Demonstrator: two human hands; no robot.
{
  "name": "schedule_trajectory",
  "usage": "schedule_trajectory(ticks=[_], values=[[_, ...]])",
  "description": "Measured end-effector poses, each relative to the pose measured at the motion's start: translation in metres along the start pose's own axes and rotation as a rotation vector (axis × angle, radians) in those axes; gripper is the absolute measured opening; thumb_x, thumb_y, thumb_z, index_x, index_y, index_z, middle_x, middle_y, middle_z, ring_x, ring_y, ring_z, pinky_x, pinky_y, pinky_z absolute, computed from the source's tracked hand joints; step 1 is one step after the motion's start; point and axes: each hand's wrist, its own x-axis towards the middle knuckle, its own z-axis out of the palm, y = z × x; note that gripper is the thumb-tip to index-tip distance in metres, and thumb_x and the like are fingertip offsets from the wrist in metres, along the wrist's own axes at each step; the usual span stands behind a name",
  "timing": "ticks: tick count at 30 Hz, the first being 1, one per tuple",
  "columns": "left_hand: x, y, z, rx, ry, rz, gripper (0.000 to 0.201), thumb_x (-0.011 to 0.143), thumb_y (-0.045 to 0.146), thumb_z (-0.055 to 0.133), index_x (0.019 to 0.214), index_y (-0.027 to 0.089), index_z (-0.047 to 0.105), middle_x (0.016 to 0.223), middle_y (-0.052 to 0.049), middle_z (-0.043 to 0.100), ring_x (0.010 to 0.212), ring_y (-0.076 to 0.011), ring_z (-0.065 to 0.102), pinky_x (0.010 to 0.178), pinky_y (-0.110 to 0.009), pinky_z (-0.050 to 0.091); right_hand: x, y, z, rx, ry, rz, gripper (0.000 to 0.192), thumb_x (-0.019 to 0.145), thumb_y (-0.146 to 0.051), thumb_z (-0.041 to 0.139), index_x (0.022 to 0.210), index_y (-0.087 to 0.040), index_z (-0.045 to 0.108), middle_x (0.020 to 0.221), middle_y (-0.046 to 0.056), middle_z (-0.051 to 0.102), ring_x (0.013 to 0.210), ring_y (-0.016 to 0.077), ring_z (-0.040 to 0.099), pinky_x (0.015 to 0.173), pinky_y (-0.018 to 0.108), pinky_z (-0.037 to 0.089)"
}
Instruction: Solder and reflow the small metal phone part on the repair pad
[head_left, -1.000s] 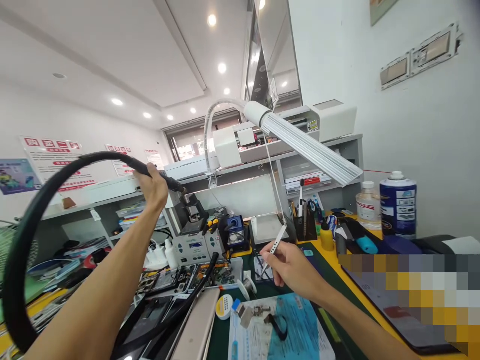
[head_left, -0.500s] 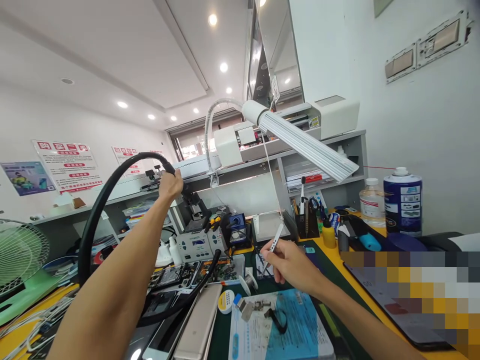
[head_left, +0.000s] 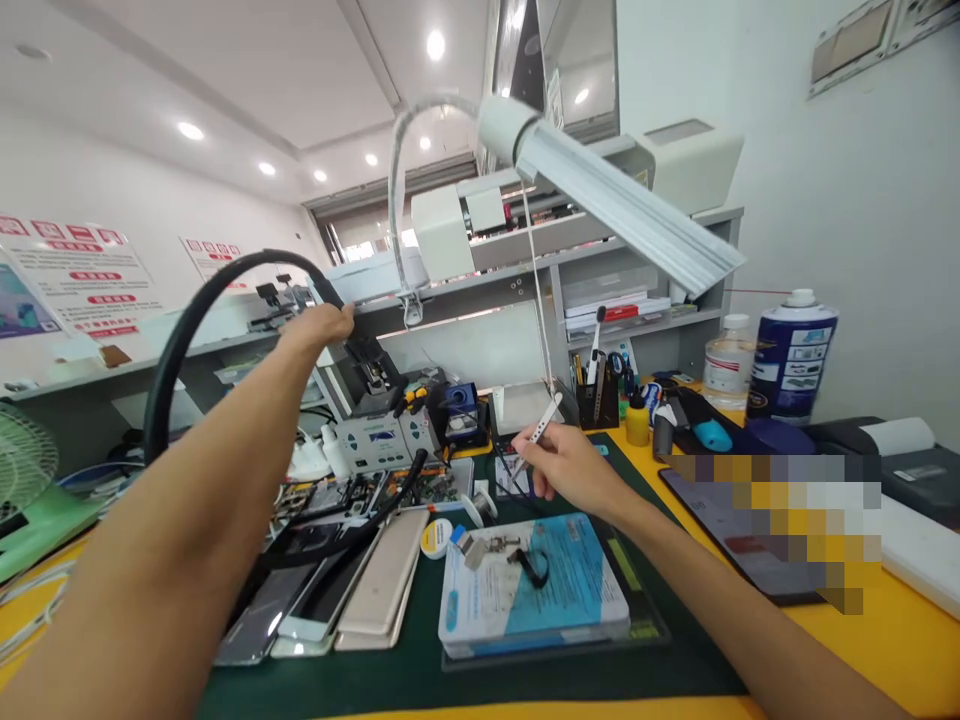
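Up at the far left of the bench, the person's left hand is stretched out at arm's length, its fingers curled around the handle end of a thick black hose. That hose arches up and over to the left, drops behind the forearm, and comes out again low down to run into the grey rework station just below the hand. The handle's tip sits at the black holder on top of that station.

Nearer and to the right, the right hand hovers above the dark green mat, thumb and forefinger pinched on a pair of silver tweezers, the other fingers folded in; the tweezers angle up and away from the palm. Just below that hand lies a blue-and-white booklet with small metal parts on it. To its left lie several phones, side by side, and a round solder reel. A white gooseneck lamp hangs over the middle of the bench. Far right stand a pen holder, a clear bottle and a blue can.
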Motion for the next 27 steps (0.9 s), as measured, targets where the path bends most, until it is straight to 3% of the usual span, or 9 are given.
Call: schedule_trajectory(ticks=[4,5,7,9,11,14,17,21,27], values=[[-0.045,0.016,-0.01,0.15,0.04,0.083,0.044,0.095,0.038,0.065,0.13,0.011,0.057,0.129,-0.012,0.06,0.116,-0.0289,0.062,0.095,-0.052,0.054,-0.003,-0.005,-0.001,-0.014,0.008,0.019,0.02,0.094,-0.035,0.062,0.098,-0.016,0.064,0.052,-0.002,0.061,0.046,0.0143,0.059,0.045,0.023,0.046],[-0.063,0.02,-0.011,0.16,0.014,0.137,0.035,0.097,0.038,0.062,0.123,0.015,0.062,0.127,-0.011,0.062,0.113,-0.026,0.062,0.096,-0.049,0.053,-0.004,-0.006,0.0,-0.01,0.011,0.019,0.019,0.094,-0.035,0.063,0.098,-0.016,0.064,0.052,-0.002,0.061,0.047,0.0142,0.059,0.045,0.022,0.046],[-0.11,0.028,-0.013,0.155,-0.147,0.295,0.024,0.097,0.032,0.057,0.101,0.012,0.07,0.101,-0.01,0.069,0.093,-0.0242,0.067,0.086,-0.045,0.056,-0.005,-0.008,0.001,0.0,0.021,0.012,0.018,0.093,-0.034,0.063,0.096,-0.016,0.064,0.053,-0.002,0.061,0.047,0.0142,0.06,0.046,0.022,0.046],[-0.165,0.033,-0.012,0.117,-0.432,0.5,0.014,0.09,0.027,0.063,0.085,0.018,0.074,0.08,-0.004,0.07,0.072,-0.0187,0.066,0.07,-0.032,0.056,-0.005,-0.009,0.004,0.011,0.044,0.0,0.018,0.093,-0.035,0.062,0.091,-0.017,0.062,0.051,-0.002,0.061,0.046,0.0141,0.059,0.045,0.023,0.046],[-0.218,0.036,-0.007,0.077,-0.641,0.678,0.012,0.087,0.026,0.064,0.083,0.023,0.075,0.081,-0.002,0.07,0.071,-0.017,0.066,0.066,-0.028,0.054,-0.005,-0.007,0.007,0.023,0.084,-0.019,0.019,0.094,-0.035,0.06,0.086,-0.018,0.059,0.049,-0.003,0.059,0.043,0.0135,0.057,0.045,0.023,0.044],[-0.273,0.038,0.006,0.072,-0.727,0.821,0.018,0.09,0.025,0.057,0.095,0.021,0.073,0.092,-0.008,0.069,0.084,-0.0226,0.065,0.076,-0.035,0.054,-0.004,-0.005,0.011,0.048,0.164,-0.05,0.021,0.095,-0.037,0.056,0.082,-0.02,0.056,0.048,-0.005,0.056,0.041,0.0129,0.055,0.044,0.023,0.043],[-0.29,0.039,0.022,0.072,-0.722,0.861,0.018,0.09,0.027,0.058,0.098,0.018,0.071,0.096,-0.011,0.065,0.092,-0.0269,0.063,0.083,-0.04,0.053,-0.003,-0.006,0.012,0.068,0.237,-0.067,0.021,0.094,-0.037,0.055,0.083,-0.02,0.056,0.048,-0.005,0.054,0.043,0.0135,0.055,0.045,0.024,0.043],[-0.281,0.039,0.038,0.049,-0.713,0.875,0.018,0.088,0.026,0.059,0.098,0.019,0.072,0.093,-0.009,0.063,0.091,-0.0251,0.061,0.081,-0.037,0.052,-0.004,-0.008,0.01,0.091,0.297,-0.065,0.021,0.093,-0.037,0.055,0.083,-0.019,0.059,0.045,-0.004,0.054,0.042,0.0151,0.054,0.045,0.026,0.044],[-0.277,0.031,0.044,-0.02,-0.708,0.9,0.012,0.088,0.025,0.06,0.088,0.021,0.072,0.086,-0.005,0.064,0.085,-0.0222,0.059,0.076,-0.035,0.049,-0.007,-0.009,0.013,0.124,0.295,-0.094,0.022,0.093,-0.038,0.058,0.083,-0.019,0.061,0.046,-0.004,0.054,0.042,0.0134,0.054,0.046,0.024,0.043]])
